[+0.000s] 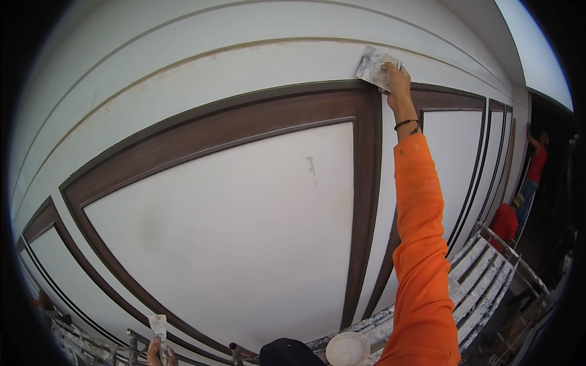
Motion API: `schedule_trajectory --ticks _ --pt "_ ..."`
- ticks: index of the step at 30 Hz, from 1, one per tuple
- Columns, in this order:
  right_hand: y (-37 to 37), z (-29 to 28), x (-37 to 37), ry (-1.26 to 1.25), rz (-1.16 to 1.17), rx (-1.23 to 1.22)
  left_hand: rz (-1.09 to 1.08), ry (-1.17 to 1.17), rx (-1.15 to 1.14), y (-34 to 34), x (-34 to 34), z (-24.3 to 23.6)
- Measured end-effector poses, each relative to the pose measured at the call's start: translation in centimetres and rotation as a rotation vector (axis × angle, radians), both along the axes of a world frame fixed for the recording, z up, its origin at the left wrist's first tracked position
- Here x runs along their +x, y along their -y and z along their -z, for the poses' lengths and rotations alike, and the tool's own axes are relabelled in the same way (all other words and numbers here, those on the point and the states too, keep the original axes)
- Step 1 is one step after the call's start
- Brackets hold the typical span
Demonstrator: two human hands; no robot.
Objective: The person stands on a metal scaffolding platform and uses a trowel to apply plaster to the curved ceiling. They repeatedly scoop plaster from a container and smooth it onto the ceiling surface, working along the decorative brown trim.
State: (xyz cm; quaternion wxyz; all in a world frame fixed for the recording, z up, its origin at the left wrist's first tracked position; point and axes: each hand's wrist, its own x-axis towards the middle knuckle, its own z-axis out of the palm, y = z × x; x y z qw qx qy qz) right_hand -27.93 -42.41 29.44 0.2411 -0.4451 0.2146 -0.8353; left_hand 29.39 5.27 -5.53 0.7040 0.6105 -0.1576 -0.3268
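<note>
My right hand (398,80) reaches far up, arm stretched out in an orange sleeve. It grips a wide, paint-crusted putty knife (370,66), whose blade lies against the white wall strip just above the corner of a brown frame (366,116). At the lower left my left hand (160,354) is closed round the handle of a narrower putty knife (157,325), blade upward. The white panel (244,232) inside the frame carries a small grey patch (311,165).
Paint-spattered scaffold planks (488,277) run along the wall with metal rails. A white round container (347,349) sits beside a dark rounded shape (290,352). At the right, one person in red (536,165) stands by a dark opening; another in red (504,221) is lower down.
</note>
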Motion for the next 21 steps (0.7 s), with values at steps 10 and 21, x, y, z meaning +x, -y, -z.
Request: schedule_trajectory --ticks 10,21 --pt "0.4 -0.2 -0.4 0.049 0.048 -0.003 0.007 -0.025 0.076 0.4 1.6 1.5" --pt "0.9 -0.7 -1.1 0.051 0.097 0.032 -0.011 -0.115 0.039 0.2 0.7 2.0"
